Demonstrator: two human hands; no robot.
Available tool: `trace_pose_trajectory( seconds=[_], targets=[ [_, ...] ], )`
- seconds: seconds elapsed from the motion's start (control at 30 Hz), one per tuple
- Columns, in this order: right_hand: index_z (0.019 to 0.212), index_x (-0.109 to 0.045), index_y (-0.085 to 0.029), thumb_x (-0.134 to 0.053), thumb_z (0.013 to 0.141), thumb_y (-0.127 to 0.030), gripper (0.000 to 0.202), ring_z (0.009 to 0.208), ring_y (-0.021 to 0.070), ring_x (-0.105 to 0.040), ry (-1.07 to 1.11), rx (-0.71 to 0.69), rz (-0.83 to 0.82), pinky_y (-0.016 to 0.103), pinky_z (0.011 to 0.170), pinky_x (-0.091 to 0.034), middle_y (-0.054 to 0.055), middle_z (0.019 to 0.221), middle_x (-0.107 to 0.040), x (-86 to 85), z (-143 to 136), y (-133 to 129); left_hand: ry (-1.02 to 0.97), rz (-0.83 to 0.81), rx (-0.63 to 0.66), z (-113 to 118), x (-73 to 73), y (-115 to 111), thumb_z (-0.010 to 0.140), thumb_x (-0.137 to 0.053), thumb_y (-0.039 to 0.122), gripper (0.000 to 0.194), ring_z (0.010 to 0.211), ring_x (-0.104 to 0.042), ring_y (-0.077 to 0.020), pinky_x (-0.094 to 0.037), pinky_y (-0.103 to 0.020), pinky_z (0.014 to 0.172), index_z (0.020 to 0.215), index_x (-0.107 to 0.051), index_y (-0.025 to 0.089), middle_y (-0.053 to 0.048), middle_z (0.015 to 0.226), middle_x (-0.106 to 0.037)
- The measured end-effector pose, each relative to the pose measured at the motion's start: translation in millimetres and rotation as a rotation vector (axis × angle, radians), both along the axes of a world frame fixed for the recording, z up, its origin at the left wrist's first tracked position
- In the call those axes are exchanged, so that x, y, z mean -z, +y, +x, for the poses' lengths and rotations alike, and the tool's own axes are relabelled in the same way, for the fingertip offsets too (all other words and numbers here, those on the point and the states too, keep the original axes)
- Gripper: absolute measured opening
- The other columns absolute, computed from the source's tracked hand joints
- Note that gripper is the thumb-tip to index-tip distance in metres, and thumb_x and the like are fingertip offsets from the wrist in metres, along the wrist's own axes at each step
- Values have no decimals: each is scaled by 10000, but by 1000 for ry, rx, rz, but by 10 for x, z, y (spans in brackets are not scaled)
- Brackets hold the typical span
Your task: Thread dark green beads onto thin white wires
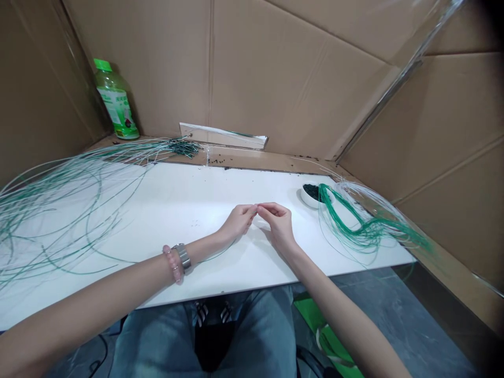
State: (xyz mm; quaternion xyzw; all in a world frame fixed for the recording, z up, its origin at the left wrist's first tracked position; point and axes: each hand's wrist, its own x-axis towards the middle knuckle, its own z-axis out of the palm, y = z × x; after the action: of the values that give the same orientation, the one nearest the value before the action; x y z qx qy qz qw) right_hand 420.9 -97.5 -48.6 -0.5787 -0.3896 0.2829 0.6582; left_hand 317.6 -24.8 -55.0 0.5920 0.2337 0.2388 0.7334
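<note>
My left hand point(239, 220) and my right hand point(279, 219) meet above the middle of the white table, fingertips pinched close together and touching or nearly so. A thin green string point(217, 256) trails from beneath my left hand, passes under the wrist and appears to run on to the left; its end is hidden in the fingers. Whatever my right thumb and forefinger pinch is too small to make out. To the right of my right hand stands a white bowl point(308, 200) of tiny dark beads point(312, 190).
Loose green strings point(356, 228) and white ones lie across the bowl's right side. Many beaded strings point(183, 148) spread over the left of the white table point(177, 194). A green bottle point(117, 107) stands at the back left. Cardboard walls point(275, 79) enclose the table; a white strip point(224, 135) leans there.
</note>
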Motion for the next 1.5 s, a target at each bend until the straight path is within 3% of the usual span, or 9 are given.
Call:
trace_pose_trajectory(
  seconds=[0.57,0.73,0.93,1.2,1.5],
  targets=[
    [850,-607,-116,-584,867,-278,164,763,111,-611,-85,98,22,303,742,-526,12,824,-628,-29,-48,-10,11,-117,23,11,-19,3,922,-468,365,312,381,-253,-12,-216,-140,340,748,-507,109,80,531,-350],
    [919,-602,-121,-549,888,-313,201,776,114,-610,-79,75,-5,299,724,-529,28,882,-627,-25,-32,-5,-7,-161,71,-15,-29,7,927,-415,452,406,362,-180,-11,-167,-151,329,707,-486,118,93,497,-281],
    [892,-599,-111,-565,879,-306,198,704,98,-599,-73,30,-38,255,643,-521,10,813,-617,-51,23,-9,-2,-178,62,-8,-37,-1,923,-463,377,337,368,-234,-9,-195,-140,330,719,-497,110,86,511,-333],
    [883,-611,-111,-591,862,-241,134,729,95,-603,-158,-176,-75,230,620,-524,20,852,-627,-153,196,-61,-8,-294,170,-26,-102,14,928,-439,404,361,359,-178,-8,-166,-146,325,716,-488,116,95,497,-286],
    [868,-606,-118,-574,872,-254,140,702,85,-581,-92,-103,-61,221,610,-507,14,841,-617,-99,110,-61,-24,-322,209,-53,-151,5,926,-456,373,347,360,-180,-9,-167,-144,327,691,-472,119,98,493,-267]
  ],
)
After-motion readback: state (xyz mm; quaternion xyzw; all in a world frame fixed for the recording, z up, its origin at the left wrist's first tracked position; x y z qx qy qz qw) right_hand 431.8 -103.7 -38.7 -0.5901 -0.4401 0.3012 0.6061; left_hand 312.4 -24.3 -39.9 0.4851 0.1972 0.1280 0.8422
